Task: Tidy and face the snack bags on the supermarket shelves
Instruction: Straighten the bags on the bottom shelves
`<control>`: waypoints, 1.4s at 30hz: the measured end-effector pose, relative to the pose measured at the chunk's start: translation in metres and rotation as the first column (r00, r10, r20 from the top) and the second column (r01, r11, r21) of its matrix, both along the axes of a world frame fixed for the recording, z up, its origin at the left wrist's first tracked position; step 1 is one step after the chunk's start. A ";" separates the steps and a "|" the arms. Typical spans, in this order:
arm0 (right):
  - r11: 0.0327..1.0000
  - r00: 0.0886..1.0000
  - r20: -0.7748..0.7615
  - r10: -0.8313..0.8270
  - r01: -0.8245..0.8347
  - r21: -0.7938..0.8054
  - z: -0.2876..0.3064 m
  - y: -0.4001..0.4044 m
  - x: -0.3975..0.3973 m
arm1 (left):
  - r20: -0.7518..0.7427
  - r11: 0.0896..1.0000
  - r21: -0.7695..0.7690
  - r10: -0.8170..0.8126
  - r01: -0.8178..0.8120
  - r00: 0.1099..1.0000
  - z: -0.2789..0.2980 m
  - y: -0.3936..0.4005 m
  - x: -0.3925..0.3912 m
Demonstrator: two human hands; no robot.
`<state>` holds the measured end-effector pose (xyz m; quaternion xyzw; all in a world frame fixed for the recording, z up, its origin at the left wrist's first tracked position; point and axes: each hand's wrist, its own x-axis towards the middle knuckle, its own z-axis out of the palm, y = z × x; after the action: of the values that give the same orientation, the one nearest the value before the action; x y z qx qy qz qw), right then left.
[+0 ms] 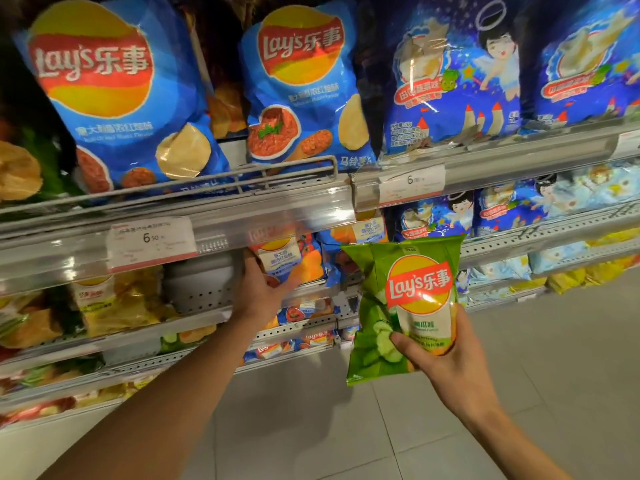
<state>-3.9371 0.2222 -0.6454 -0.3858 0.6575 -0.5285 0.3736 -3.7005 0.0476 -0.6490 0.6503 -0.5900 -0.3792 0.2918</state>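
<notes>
My right hand grips a green Lay's cucumber bag upright in front of the shelves, logo facing me. My left hand reaches under the upper shelf rail and touches a small blue Lay's bag on the second shelf; its fingertips are partly hidden behind the bag. Two large blue Lay's bags stand facing out on the top shelf.
Dark blue angel-print snack bags fill the top shelf's right side and the shelf below. Yellow and green bags sit lower left. A clear price rail with tags runs across. Grey tiled floor lies lower right.
</notes>
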 end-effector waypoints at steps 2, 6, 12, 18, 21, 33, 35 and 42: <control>1.000 1.000 -0.019 -0.004 0.004 -0.005 0.002 -0.002 0.017 | 0.139 0.998 -0.005 -0.060 0.061 0.989 -0.005 0.007 0.016; 1.000 0.999 -0.040 -0.006 0.006 -0.013 0.006 -0.007 0.065 | 0.440 0.966 -0.133 -0.143 0.221 0.886 -0.006 0.034 0.066; 0.997 0.996 -0.052 0.072 -0.071 0.032 0.007 -0.024 0.161 | 0.631 0.875 -0.396 0.039 0.279 0.775 -0.003 0.058 0.172; 0.984 0.978 -0.112 0.177 -0.172 0.048 0.008 -0.081 0.237 | 0.752 0.937 -0.235 0.006 0.260 0.659 -0.009 0.056 0.244; 0.985 0.973 -0.149 0.174 -0.172 0.021 0.008 -0.121 0.253 | 0.802 0.934 -0.175 -0.048 0.311 0.595 -0.015 0.057 0.251; 0.994 0.960 -0.265 0.096 -0.079 0.074 -0.026 -0.188 0.249 | 0.805 0.955 -0.146 -0.036 0.258 0.592 -0.015 0.057 0.246; 0.992 0.955 -0.274 0.114 -0.094 0.084 -0.028 -0.191 0.254 | 0.808 0.957 -0.153 -0.024 0.248 0.589 -0.017 0.058 0.246; 0.968 0.871 -0.427 0.243 -0.187 0.170 -0.028 -0.185 0.253 | 0.802 0.958 -0.172 0.001 0.229 0.598 -0.018 0.063 0.243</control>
<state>-3.6845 0.0375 -0.6735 -0.5434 0.7093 -0.3399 0.2932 -3.4576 0.1104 -0.6670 0.6675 -0.7424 0.0109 0.0561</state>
